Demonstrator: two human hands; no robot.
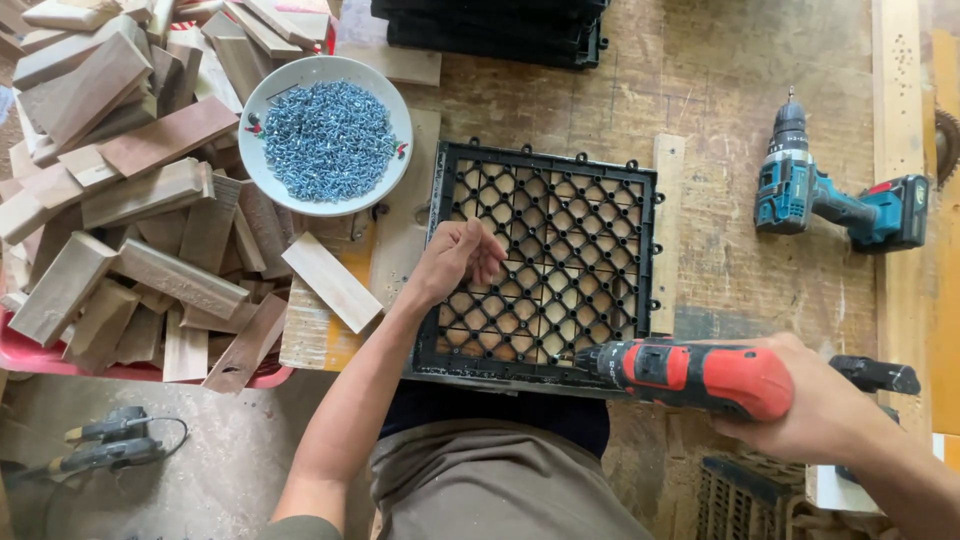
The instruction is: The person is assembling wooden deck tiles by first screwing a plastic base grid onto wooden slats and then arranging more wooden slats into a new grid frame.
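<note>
Left hand resting on the black grid tile, fingers curled in (pinched together), bare arm bent, right hand off the tile's lower right corner, wrapped tight around the red drill, tip at the tile's near edge

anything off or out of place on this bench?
One wood block lies askew, apart from the heap of wood blocks, overhanging the board edge beside the black plastic grid. The white bowl of screws is unspilled. Nothing looks damaged.

Bright, even daylight, soft shadows, sharp focus, slight wide-angle edge distortion.
</note>
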